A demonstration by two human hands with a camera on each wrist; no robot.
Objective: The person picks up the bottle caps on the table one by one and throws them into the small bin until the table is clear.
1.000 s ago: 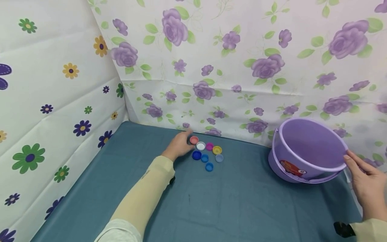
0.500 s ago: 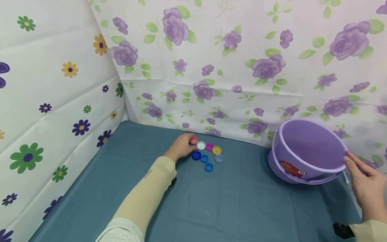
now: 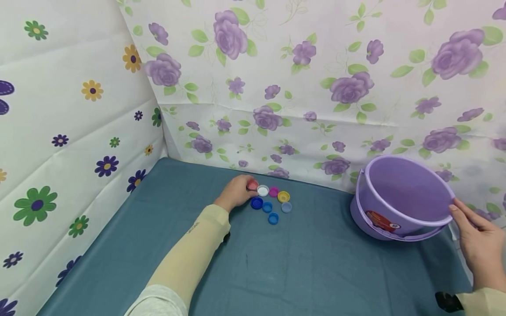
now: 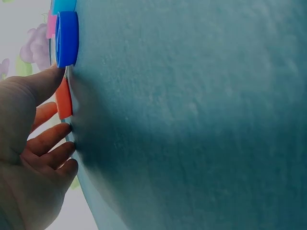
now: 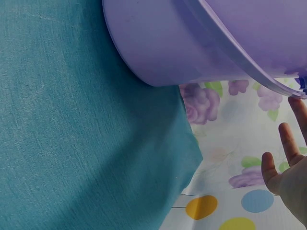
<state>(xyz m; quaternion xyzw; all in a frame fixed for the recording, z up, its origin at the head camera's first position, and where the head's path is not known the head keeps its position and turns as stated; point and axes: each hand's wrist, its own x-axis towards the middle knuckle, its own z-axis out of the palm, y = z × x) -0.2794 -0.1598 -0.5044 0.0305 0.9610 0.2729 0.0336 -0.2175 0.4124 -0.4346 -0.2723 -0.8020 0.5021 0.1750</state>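
At the back of the table, my left hand [image 3: 236, 192] pinches a red-orange bottle cap [image 3: 252, 185] between thumb and fingers. In the left wrist view the same cap [image 4: 64, 99] sits by the thumb, below a dark blue cap [image 4: 68, 39]. Close by lie a white cap [image 3: 262, 190], a magenta cap [image 3: 274, 192], a yellow cap [image 3: 283, 196] and several blue ones, including a dark blue cap [image 3: 257, 202]. On the right, my right hand [image 3: 480, 239] grips the rim of a purple bucket [image 3: 391, 202], which leans with its mouth facing up and toward me.
A blue-green cloth [image 3: 316, 263] covers the table. Flowered white sheets [image 3: 308, 87] hang behind it and along the left side. The bucket's handle [image 3: 411, 238] hangs down its front, below a red label [image 3: 381, 219].
My left fingers have closed around the red-orange cap, which has shifted slightly toward me. The right hand and the bucket stay in place.
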